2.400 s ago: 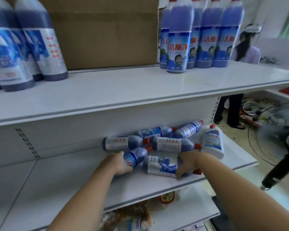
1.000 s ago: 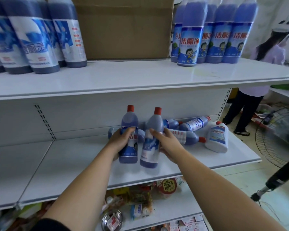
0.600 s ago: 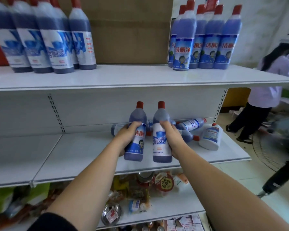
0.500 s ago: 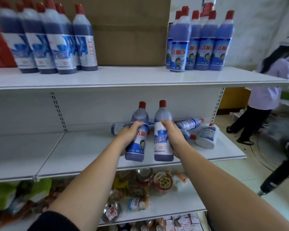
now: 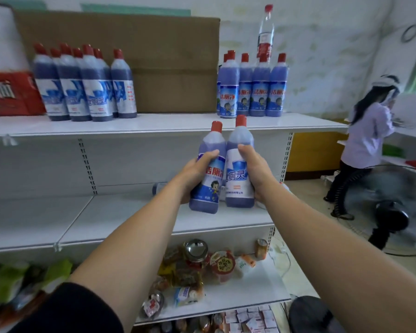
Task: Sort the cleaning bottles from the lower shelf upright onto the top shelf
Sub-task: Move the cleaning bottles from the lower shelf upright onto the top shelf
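raised toward white top shelf [image 5: 130, 124] — left grip [image 5: 193, 179] clasping cartoon bottle [image 5: 209, 191], right grip [image 5: 256, 171] clasping plain bottle [image 5: 237, 183]

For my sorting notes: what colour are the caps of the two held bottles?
Red, both the left bottle's cap and the right bottle's cap; the head view shows it.

I am wearing a black sleeve [image 5: 77, 308] on my left arm, ending near the elbow; my left hand [image 5: 192, 174] and right hand [image 5: 255, 171] are going bare.

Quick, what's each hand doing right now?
Left hand: grips the cartoon-label bottle.
Right hand: grips the white-label bottle.
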Motion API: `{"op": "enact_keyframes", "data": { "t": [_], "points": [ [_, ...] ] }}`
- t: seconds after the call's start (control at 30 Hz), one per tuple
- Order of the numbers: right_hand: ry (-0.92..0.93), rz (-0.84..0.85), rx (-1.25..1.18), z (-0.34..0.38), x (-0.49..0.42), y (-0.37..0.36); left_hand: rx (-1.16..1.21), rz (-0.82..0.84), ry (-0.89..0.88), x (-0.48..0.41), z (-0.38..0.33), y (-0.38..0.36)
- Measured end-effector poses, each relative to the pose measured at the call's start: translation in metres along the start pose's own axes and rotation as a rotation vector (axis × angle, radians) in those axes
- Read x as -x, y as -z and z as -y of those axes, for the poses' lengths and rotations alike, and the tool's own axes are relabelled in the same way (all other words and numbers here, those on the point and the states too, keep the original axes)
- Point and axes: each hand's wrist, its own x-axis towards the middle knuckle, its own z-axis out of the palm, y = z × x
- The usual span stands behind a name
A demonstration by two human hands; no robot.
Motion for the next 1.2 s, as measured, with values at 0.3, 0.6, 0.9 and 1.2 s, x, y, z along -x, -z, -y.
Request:
{"op": "enact_keyframes", "data": {
  "t": [0.3,0.6,0.9,1.2],
  "points": [
    [0.264,0.062,0.059,0.079,0.005,-0.013,0.002,0.084,-0.235,0.004,-0.075,-0.003],
    [0.396,-0.021,0.011,0.130,-0.012,-0.033,0.012,0.115,-0.409,-0.019,-0.131,-0.002],
    [0.454,-0.032,-0.023,0.141,-0.050,0.002,-0.085,0.000,-0.442,-0.064,-0.153,-0.029],
    [0.420,-0.056,0.087,0.162,-0.125,0.088,-0.236,-0.050,-0.466,-0.160,-0.155,-0.099]
  ]
}}
